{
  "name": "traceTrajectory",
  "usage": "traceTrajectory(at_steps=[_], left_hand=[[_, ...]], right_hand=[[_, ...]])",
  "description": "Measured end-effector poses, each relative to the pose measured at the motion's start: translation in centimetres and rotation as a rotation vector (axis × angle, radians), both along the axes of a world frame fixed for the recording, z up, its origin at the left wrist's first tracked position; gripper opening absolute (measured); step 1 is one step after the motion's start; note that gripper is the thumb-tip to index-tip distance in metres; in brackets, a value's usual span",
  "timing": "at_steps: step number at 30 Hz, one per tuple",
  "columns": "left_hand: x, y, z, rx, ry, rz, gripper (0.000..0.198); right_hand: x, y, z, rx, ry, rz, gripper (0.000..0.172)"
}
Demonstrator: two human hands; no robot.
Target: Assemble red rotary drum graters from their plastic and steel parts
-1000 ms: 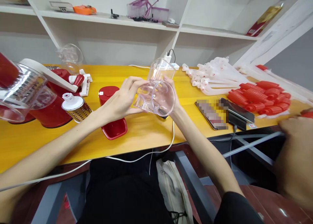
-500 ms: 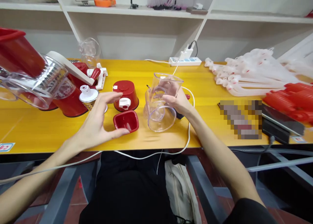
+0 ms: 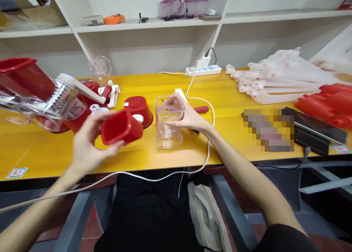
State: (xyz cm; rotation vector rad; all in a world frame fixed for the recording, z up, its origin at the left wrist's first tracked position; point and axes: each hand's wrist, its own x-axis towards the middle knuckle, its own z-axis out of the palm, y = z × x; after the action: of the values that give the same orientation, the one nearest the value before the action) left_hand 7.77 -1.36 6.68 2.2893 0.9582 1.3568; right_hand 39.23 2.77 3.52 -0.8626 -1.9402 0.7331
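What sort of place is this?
Likely a small assembly workshop: yellow workbench, piles of identical red parts and bagged clear parts, a red cup and clear housing being handled.

A pixelated patch (image 3: 268, 129) hides part of my table (image 3: 41, 149). The clear container (image 3: 166, 134) veils my right fingers (image 3: 173, 103); the edge crops the red hopper (image 3: 24, 78).

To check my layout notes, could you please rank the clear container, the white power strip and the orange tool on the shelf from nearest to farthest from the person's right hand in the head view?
1. Clear container: held by the right hand, front centre.
2. White power strip: far back, right of centre.
3. Orange tool: up on the shelf, back left.
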Motion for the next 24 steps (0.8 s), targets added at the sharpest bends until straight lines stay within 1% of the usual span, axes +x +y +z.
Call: traceTrajectory(at_steps=[1,2,3,5,7,9,11,14,17,20,24], left_hand=[[0.5,0.3,1.4,0.027,-0.095,-0.037,0.06],[1.3,0.7,2.9,0.039,-0.131,-0.091,0.056],[2.4,1.3,4.3,0.031,-0.118,-0.13,0.053],[4.9,2.7,6.8,0.037,-0.071,-0.204,0.054],[7.4,4.3,8.5,-0.029,0.044,-0.245,0.049],[9.2,5.6,9.3,-0.086,0.172,-0.274,0.049],[10.2,6.4,9.3,-0.11,0.263,-0.305,0.053],[10.1,7.0,9.0,-0.083,0.345,-0.334,0.06],[9.5,7.5,9.4,-0.049,0.427,-0.377,0.063],[9.1,7.9,10.9,-0.078,0.569,-0.443,0.064],[9.4,8.4,13.3,-0.11,0.729,-0.513,0.064]], right_hand=[[0.0,-0.1,0.2,0.004,-0.007,-0.007,0.071],[0.0,-0.1,0.3,0.007,-0.014,-0.013,0.071],[0.0,-0.2,0.4,0.009,-0.02,-0.015,0.072],[-0.1,-0.3,0.5,-0.003,-0.024,-0.016,0.074],[-0.1,-0.3,0.3,-0.036,0.005,-0.001,0.08],[-0.2,-0.2,0.1,-0.093,0.058,0.036,0.088],[-0.4,-0.1,-0.1,-0.153,0.095,0.07,0.092],[-0.5,-0.1,-0.1,-0.185,0.109,0.069,0.098],[-0.6,-0.2,0.2,-0.157,0.118,0.062,0.103],[-0.6,-0.2,0.3,-0.136,0.103,0.048,0.101],[-0.5,0.1,0.0,-0.118,0.096,0.042,0.102]])
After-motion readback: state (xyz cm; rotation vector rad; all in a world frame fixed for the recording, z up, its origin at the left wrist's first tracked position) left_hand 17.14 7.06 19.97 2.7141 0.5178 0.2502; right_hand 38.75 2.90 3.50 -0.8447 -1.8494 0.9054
